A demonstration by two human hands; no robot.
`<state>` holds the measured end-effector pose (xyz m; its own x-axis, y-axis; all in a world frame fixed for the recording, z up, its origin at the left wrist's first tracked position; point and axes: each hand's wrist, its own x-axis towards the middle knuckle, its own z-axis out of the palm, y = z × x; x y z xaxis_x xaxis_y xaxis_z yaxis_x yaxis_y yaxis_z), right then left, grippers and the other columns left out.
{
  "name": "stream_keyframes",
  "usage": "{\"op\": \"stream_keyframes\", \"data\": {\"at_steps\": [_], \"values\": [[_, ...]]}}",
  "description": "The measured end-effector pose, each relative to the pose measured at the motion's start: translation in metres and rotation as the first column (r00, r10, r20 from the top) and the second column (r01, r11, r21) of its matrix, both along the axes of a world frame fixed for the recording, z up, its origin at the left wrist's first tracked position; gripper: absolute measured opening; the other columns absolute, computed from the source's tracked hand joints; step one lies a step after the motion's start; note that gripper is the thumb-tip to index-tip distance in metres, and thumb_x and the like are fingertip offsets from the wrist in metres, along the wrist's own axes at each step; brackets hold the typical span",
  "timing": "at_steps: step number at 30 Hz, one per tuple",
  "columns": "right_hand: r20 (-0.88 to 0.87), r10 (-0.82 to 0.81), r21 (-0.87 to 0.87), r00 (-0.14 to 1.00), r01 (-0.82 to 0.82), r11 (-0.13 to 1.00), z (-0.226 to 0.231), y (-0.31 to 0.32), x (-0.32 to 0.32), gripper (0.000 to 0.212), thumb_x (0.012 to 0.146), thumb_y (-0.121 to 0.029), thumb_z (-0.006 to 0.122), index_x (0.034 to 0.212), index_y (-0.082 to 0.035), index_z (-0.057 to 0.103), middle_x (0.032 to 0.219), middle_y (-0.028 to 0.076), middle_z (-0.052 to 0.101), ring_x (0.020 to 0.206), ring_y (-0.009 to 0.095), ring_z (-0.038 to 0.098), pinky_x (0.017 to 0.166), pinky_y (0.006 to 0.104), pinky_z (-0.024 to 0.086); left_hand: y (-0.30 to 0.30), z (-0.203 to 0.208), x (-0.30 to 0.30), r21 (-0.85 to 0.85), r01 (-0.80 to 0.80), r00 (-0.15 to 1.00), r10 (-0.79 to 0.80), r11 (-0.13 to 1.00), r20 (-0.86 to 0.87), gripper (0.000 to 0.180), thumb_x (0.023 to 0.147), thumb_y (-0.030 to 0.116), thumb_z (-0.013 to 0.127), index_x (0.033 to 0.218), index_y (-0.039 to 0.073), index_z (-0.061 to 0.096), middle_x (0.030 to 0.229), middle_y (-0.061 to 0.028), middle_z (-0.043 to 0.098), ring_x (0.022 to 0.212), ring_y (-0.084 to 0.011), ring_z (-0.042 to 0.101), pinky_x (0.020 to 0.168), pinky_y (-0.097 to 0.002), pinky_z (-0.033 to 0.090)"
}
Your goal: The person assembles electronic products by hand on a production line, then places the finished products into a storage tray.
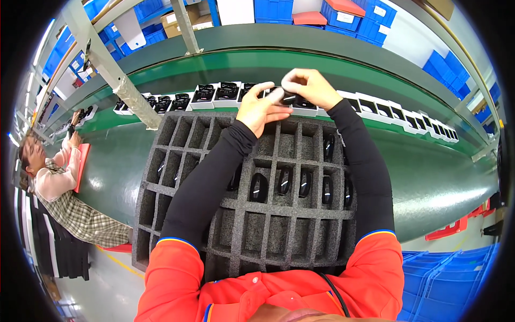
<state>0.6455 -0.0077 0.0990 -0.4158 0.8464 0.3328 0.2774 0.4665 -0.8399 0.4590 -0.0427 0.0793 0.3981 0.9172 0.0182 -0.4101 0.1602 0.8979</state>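
My left hand (259, 109) and my right hand (313, 88) meet above the far edge of a dark grey foam tray (242, 201). Between their fingertips is a small glossy black device (288, 99), partly hidden by the fingers; its exact kind does not show. Pale covers appear on some fingertips. The tray is divided into many compartments. Several hold upright, rounded glossy black pieces, such as this black piece (259, 187); others are bare foam. Just past my hands, small white boxes with black contents, such as this open box (226, 93), stand in a row.
The row continues right with white boxes (383, 110) on the green conveyor belt (332, 67). A metal post (129, 99) rises left of the tray. A co-worker (59, 172) sits at the far left. Blue bins (445, 279) stand at lower right.
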Motion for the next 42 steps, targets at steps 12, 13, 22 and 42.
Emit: {"op": "stream_keyframes", "data": {"at_steps": [12,13,22,42], "values": [[0.249,-0.112,-0.043,0.962,0.127,0.991,0.002,0.002,0.006,0.018,0.083,-0.017,0.063,0.085,0.001,0.063,0.078,0.001,0.055,0.069,0.007,0.053,0.064,0.0234,0.044,0.001,-0.014,0.005,0.332,-0.017,0.985,0.072,0.943,-0.156,0.053,0.073,-0.008,0.063,0.122,-0.005,0.042,0.099,-0.0180,0.060,0.085,-0.0201,0.062,0.075,-0.0284,0.052],[0.159,-0.183,0.076,0.970,0.173,0.982,-0.003,0.003,0.008,0.019,0.083,-0.018,0.062,0.084,0.000,0.063,0.077,0.002,0.056,0.066,0.008,0.051,0.062,0.0227,0.043,0.002,-0.014,0.007,0.333,-0.013,0.985,0.068,0.943,-0.156,0.053,0.073,-0.008,0.063,0.122,-0.005,0.042,0.099,-0.0180,0.060,0.085,-0.0201,0.062,0.075,-0.0284,0.052],[-0.024,0.003,0.083,1.000,-0.001,0.997,0.013,-0.008,0.009,0.015,0.082,-0.017,0.061,0.089,-0.005,0.067,0.084,0.003,0.059,0.080,0.011,0.053,0.073,0.0251,0.043,0.009,-0.011,-0.002,0.316,-0.036,0.971,0.108,0.948,-0.215,0.058,0.072,-0.006,0.065,0.124,-0.009,0.040,0.106,-0.0184,0.059,0.092,-0.0195,0.060,0.080,-0.0274,0.050],[0.410,-0.518,0.276,0.751,0.439,0.855,-0.056,0.054,0.083,0.025,0.078,-0.019,0.061,0.097,-0.004,0.064,0.094,0.014,0.065,0.089,0.028,0.061,0.081,0.0364,0.047,-0.064,-0.016,0.096,0.721,0.609,0.452,0.602,0.330,-0.658,0.027,0.062,0.020,0.074,0.075,-0.001,0.064,0.082,-0.0125,0.062,0.098,-0.0324,0.052,0.084,-0.0407,0.044]]}}
